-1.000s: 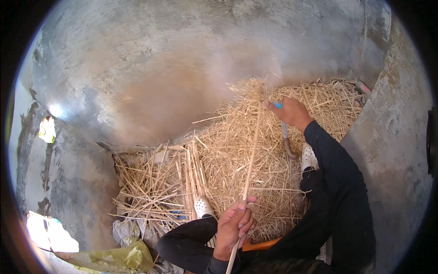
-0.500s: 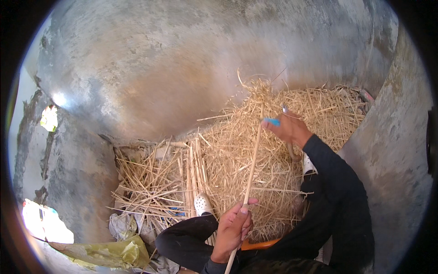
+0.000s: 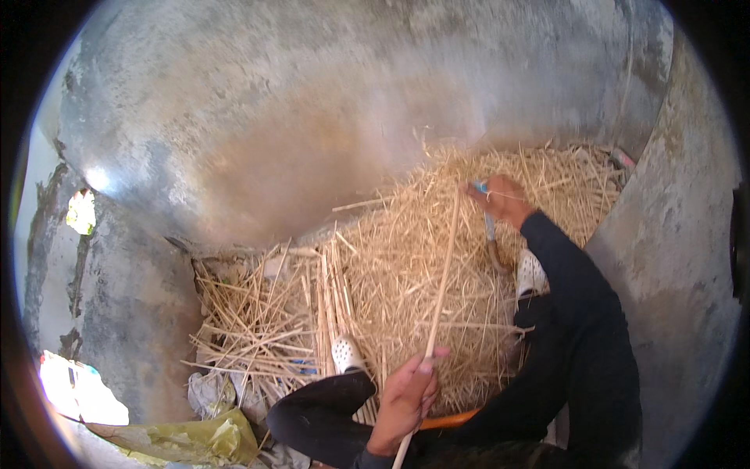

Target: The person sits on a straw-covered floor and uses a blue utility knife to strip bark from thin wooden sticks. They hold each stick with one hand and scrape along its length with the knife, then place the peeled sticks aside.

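Observation:
A long, thin pale stick (image 3: 442, 293) slants up and away from my lap. My left hand (image 3: 404, 402) is closed around its lower part, thumb lying along it. At the stick's far end, my right hand (image 3: 504, 199) is curled closed, its fingertips beside the tip. A small blue thing (image 3: 480, 187) shows at those fingers; blur hides what it is. Just below that hand, a grey and brown curved piece (image 3: 492, 238) stands against the straw, and I cannot tell whether it is joined to the blue thing.
Loose straw-like shavings (image 3: 422, 273) cover the floor around my white clogs (image 3: 346, 354). Several straight sticks (image 3: 332, 293) lie beside a tangled stick pile (image 3: 250, 313) at left. A yellowish plastic sheet (image 3: 187, 439) is at lower left. A grey wall (image 3: 312, 102) rises behind; something orange (image 3: 449, 420) lies near my lap.
My right hand has shifted slightly up and right, and the stick's far end leans farther right. The bushy tuft of shavings around that end no longer stands up. My left hand has barely moved.

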Demonstrator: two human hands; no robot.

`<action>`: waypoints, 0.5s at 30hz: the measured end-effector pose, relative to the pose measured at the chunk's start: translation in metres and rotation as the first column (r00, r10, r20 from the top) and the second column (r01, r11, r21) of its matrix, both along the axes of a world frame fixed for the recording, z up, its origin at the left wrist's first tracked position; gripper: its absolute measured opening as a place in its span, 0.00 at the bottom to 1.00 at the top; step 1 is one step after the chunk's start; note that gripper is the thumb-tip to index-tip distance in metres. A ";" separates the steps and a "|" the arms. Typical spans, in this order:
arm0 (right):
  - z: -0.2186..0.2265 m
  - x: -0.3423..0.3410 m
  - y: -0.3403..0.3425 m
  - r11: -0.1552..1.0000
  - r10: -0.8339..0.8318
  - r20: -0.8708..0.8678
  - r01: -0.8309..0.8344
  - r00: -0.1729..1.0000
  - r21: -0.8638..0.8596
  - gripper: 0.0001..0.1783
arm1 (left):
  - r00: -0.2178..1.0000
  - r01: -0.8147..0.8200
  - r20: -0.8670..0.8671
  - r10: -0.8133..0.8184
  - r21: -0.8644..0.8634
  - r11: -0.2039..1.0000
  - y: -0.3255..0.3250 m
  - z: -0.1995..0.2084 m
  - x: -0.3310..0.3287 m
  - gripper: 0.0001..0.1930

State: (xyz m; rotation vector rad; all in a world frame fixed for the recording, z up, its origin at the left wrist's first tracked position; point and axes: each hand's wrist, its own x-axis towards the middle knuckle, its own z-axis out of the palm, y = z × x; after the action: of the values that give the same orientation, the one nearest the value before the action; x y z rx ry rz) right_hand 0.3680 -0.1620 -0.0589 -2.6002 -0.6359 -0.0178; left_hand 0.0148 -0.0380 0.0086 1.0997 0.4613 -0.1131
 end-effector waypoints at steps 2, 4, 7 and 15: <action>0.011 -0.019 0.014 0.985 0.142 0.000 -0.142 0.990 0.103 0.47 | 0.997 0.012 0.070 -0.018 0.089 0.996 0.009 0.000 0.009 0.20; 0.011 -0.078 0.029 0.944 0.310 -0.004 -0.307 0.951 0.123 0.47 | 0.996 -0.014 0.093 0.006 0.092 0.996 0.018 -0.007 0.008 0.21; 0.021 -0.109 0.036 0.891 0.435 0.109 -0.445 0.894 0.089 0.47 | 0.994 -0.012 0.106 -0.011 0.214 0.977 0.026 -0.002 0.002 0.21; 0.015 -0.088 0.036 0.945 0.297 -0.019 -0.291 0.955 0.152 0.47 | 0.996 0.005 0.080 -0.046 0.451 0.892 0.018 0.001 -0.002 0.20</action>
State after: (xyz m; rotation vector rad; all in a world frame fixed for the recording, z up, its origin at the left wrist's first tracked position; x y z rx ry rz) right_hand 0.2800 -0.1261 -0.0439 -2.3346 -0.9638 0.0811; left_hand 0.0126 -0.0200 0.0092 1.5631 0.4026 0.0241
